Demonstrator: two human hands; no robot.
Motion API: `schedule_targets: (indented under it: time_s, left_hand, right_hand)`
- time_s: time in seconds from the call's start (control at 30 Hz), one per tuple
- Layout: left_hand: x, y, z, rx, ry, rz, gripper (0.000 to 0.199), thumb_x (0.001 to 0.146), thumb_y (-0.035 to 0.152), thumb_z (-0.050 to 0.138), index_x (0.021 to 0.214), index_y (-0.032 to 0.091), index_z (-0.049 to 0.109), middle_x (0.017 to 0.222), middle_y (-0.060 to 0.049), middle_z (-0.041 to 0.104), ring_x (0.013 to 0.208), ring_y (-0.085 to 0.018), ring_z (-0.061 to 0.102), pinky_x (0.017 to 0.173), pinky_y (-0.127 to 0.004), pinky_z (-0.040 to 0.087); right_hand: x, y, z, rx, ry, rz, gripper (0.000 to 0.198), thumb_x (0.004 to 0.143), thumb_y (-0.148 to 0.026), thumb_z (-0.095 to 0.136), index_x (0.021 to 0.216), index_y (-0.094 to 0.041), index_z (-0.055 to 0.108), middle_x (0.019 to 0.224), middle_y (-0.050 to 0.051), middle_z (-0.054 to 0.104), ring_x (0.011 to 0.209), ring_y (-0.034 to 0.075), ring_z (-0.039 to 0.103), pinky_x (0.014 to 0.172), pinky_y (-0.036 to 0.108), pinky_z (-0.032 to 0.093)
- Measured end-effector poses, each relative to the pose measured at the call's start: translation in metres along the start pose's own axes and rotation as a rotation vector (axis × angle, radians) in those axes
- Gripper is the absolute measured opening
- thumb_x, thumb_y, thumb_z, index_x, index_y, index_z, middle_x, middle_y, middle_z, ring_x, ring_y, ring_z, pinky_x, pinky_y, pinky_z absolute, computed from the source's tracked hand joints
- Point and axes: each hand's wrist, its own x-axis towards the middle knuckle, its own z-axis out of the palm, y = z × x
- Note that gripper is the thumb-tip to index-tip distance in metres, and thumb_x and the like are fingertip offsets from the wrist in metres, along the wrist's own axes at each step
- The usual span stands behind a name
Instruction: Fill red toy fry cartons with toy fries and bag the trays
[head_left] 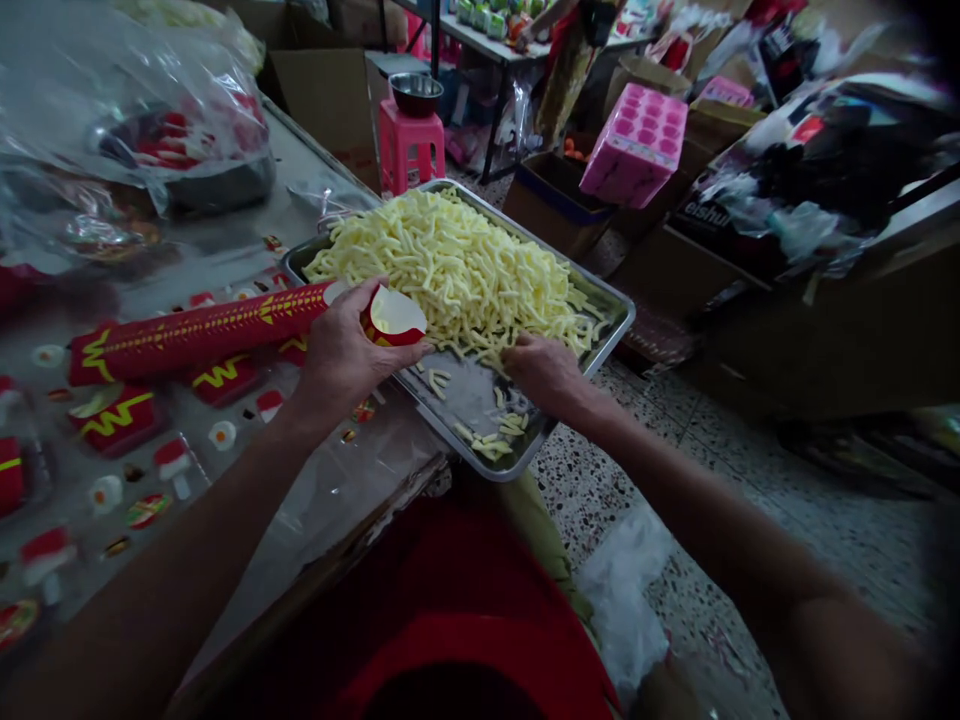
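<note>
My left hand (349,345) is wrapped round a small red fries carton (397,316), whose white inside faces up and to the right. It holds the carton at the near left rim of a metal tray (480,395). A big heap of pale yellow french fries (457,260), possibly imitation ones, fills the tray's far part. My right hand (546,368) is down in the tray at the heap's near edge. Its fingers are curled against the fries, with the tips hidden. Left of my left hand lies a long nested stack of red cartons (202,328).
Packed red toy pieces (169,465) lie under clear plastic on the left table. A plastic-covered dark tray (202,170) stands behind. Beyond are a pink stool (405,140) with a metal bowl (416,92), cardboard boxes (322,105), a pink box (636,145) and another person's arm (547,20).
</note>
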Motion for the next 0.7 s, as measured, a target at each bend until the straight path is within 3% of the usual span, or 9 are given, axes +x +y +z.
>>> schedule_targets:
  time_s: [0.1,0.2,0.3,0.37,0.53,0.6,0.7]
  left_hand:
    - [-0.009,0.002,-0.008,-0.028,-0.027,0.035,0.093,0.060,0.044,0.098,0.143,0.018,0.063,0.138,-0.009,0.069,0.125,-0.032,0.066,0.116,-0.047,0.051]
    - [-0.016,-0.004,-0.017,-0.015,-0.032,0.009,0.091,0.061,0.044,0.098,0.142,0.018,0.064,0.138,-0.009,0.069,0.126,-0.033,0.065,0.118,-0.049,0.049]
    - [-0.019,-0.010,-0.021,-0.006,-0.019,-0.019,0.092,0.062,0.046,0.097,0.143,0.018,0.064,0.141,-0.009,0.068,0.127,-0.034,0.065,0.118,-0.050,0.049]
    - [-0.019,-0.012,-0.020,0.001,-0.020,-0.018,0.094,0.061,0.047,0.097,0.144,0.018,0.063,0.141,-0.009,0.067,0.127,-0.034,0.065,0.118,-0.050,0.049]
    - [-0.018,-0.006,-0.020,0.070,-0.011,0.056,0.097,0.060,0.049,0.097,0.146,0.022,0.061,0.145,-0.009,0.065,0.132,-0.035,0.062,0.121,-0.051,0.046]
    - [-0.021,-0.004,-0.024,0.093,-0.019,0.082,0.097,0.062,0.052,0.097,0.147,0.023,0.060,0.145,-0.009,0.065,0.133,-0.036,0.061,0.121,-0.052,0.046]
    - [-0.025,-0.003,-0.031,0.116,-0.031,0.085,0.094,0.066,0.055,0.094,0.148,0.024,0.059,0.144,-0.008,0.065,0.133,-0.036,0.061,0.121,-0.052,0.045]
  right_hand:
    - [0.000,0.000,0.007,0.189,-0.004,-0.078,0.024,0.089,-0.017,0.075,0.110,-0.025,0.084,0.102,0.006,0.078,0.095,0.020,0.069,0.080,0.030,0.045]
    - [0.002,0.018,0.002,0.418,0.044,0.011,0.024,0.084,-0.017,0.079,0.106,-0.023,0.085,0.090,0.002,0.079,0.079,0.017,0.069,0.074,0.028,0.047]
    - [0.003,0.029,-0.003,0.444,0.193,0.071,0.014,0.086,-0.018,0.076,0.096,-0.021,0.086,0.084,0.002,0.079,0.073,0.017,0.068,0.073,0.029,0.048]
    - [0.003,0.023,-0.005,0.430,0.183,-0.048,0.013,0.087,-0.019,0.077,0.097,-0.022,0.085,0.087,0.002,0.080,0.075,0.017,0.069,0.074,0.029,0.049]
    - [0.003,-0.008,-0.013,0.132,0.023,-0.601,0.028,0.093,-0.017,0.073,0.119,-0.025,0.080,0.111,0.006,0.078,0.104,0.022,0.065,0.089,0.033,0.047]
    - [0.005,-0.013,-0.015,0.000,-0.028,-0.677,0.031,0.092,-0.019,0.075,0.122,-0.026,0.078,0.114,0.006,0.076,0.106,0.023,0.063,0.089,0.034,0.045]
    - [0.012,-0.015,-0.013,-0.109,-0.102,-0.721,0.021,0.091,-0.023,0.078,0.111,-0.027,0.078,0.109,0.005,0.076,0.103,0.023,0.062,0.084,0.034,0.043]
